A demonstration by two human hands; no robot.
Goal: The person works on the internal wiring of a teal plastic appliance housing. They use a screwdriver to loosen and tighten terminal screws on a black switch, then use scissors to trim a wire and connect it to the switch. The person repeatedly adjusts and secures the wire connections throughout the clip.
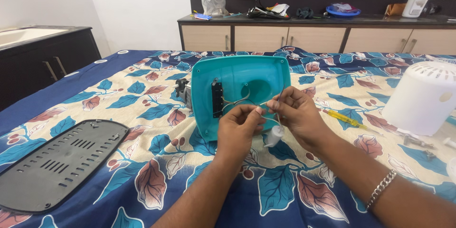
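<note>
A teal plastic housing (240, 78) stands on its edge on the bed, its hollow inside facing me, with a black part (217, 99) and thin wires inside. My left hand (237, 128) pinches a white wire in front of the housing. My right hand (299, 116) holds the same wires just to the right, finger and thumb closed on them. A small white cylindrical part (274, 136) hangs from the wires between and below both hands.
A dark grey vented base plate (57, 161) lies at the left. A white vented cover (422, 97) stands at the right, with a yellow screwdriver (346, 120) beside it and screws (418, 141) near it. A cluttered sideboard (313, 30) runs behind.
</note>
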